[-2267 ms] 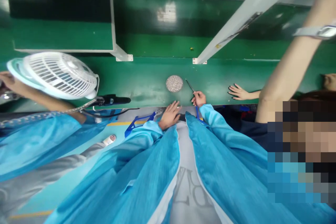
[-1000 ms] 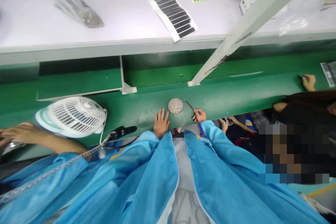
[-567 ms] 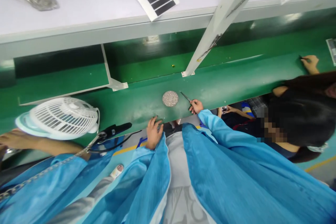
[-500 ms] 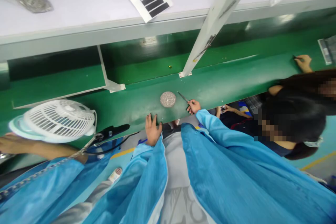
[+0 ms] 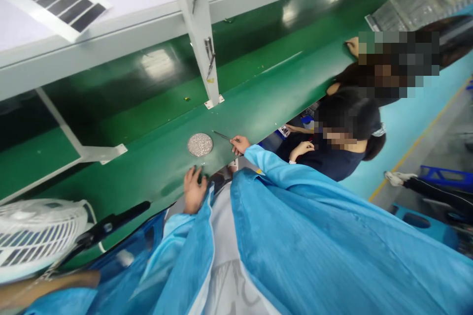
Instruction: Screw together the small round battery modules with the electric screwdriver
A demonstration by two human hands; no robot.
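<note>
My right hand [image 5: 240, 145] is closed around one end of a slim dark pair of tweezers [image 5: 221, 135], whose tip points left over the green bench. Just left of that tip lies a round shallow dish [image 5: 200, 144], covered with tiny silvery pieces too small to make out. Close to the bench's front edge rests my left hand [image 5: 194, 191], fingers apart and slightly bent, with nothing seen in it. It is nearest to the dish and below it.
A white post [image 5: 207, 54] stands on the green bench [image 5: 254, 103] behind the dish. At the left are a white fan [image 5: 40, 234] and another worker's forearm. Co-workers sit along the right side. Above runs a white shelf [image 5: 140, 0] with a striped sheet.
The view has swung to the right, so bench, post and fan appear further left. My left fingers look more bent than before. My right hand still holds the tweezers beside the dish.
</note>
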